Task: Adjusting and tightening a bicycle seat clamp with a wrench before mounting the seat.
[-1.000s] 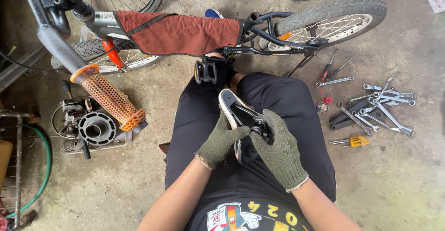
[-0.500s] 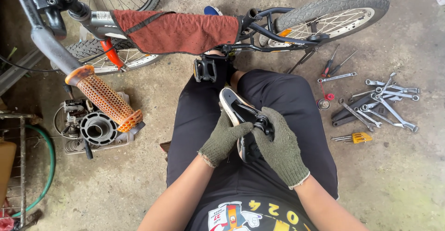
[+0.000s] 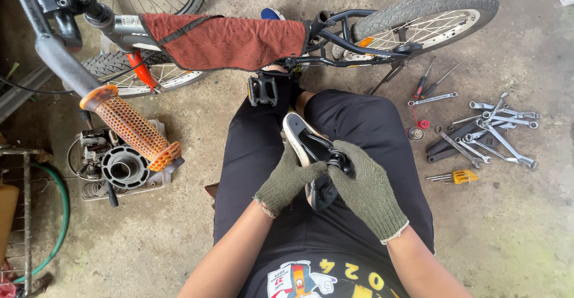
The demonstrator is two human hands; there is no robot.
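Gloved hands working a bike saddle on the lap

Left hand point(image 3: 288, 178) and right hand point(image 3: 366, 189) are both pinching the upturned bicycle saddle point(image 3: 308, 148)'s underside, wrenches point(image 3: 487, 131) lying on the floor nearby.

Olive-green knitted gloves on left hand point(image 3: 289, 178) and right hand point(image 3: 366, 189), black trousers, black printed shirt.

We see little change over the last second. Our left hand point(image 3: 288, 178) and right hand point(image 3: 366, 189), both in green knit gloves, close in tighter on the black bicycle saddle point(image 3: 311, 154), fingertips nearly meeting around its clamp. Our view drifts slightly toward 3 o'clock, so the wrenches point(image 3: 484, 131) slide a little toward 9 o'clock in the frame.
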